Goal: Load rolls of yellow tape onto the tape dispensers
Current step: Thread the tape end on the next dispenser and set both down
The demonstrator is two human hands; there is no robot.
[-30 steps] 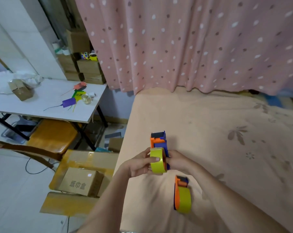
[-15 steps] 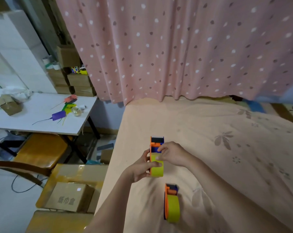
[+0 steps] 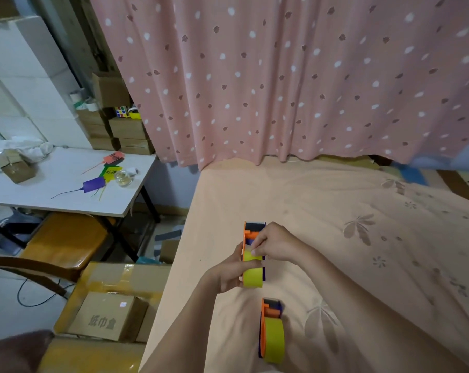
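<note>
An orange and blue tape dispenser (image 3: 250, 232) with a roll of yellow tape (image 3: 252, 276) on it is held over the near edge of the peach bed sheet (image 3: 322, 211). My left hand (image 3: 229, 273) grips the roll and dispenser from the left. My right hand (image 3: 275, 243) pinches the yellow tape at the top of the roll, right beside the dispenser's front. A second orange dispenser (image 3: 271, 308), with its own yellow roll (image 3: 274, 339), lies on the sheet just below my hands.
A pink dotted curtain (image 3: 281, 76) hangs behind the bed. Left of the bed stand a white table (image 3: 53, 189) with small items, a wooden chair (image 3: 63, 240) and cardboard boxes (image 3: 106, 316) on the floor.
The view has shifted right and down. My right hand came from behind the roll up over its top and now pinches the tape there. The second dispenser stays on the sheet.
</note>
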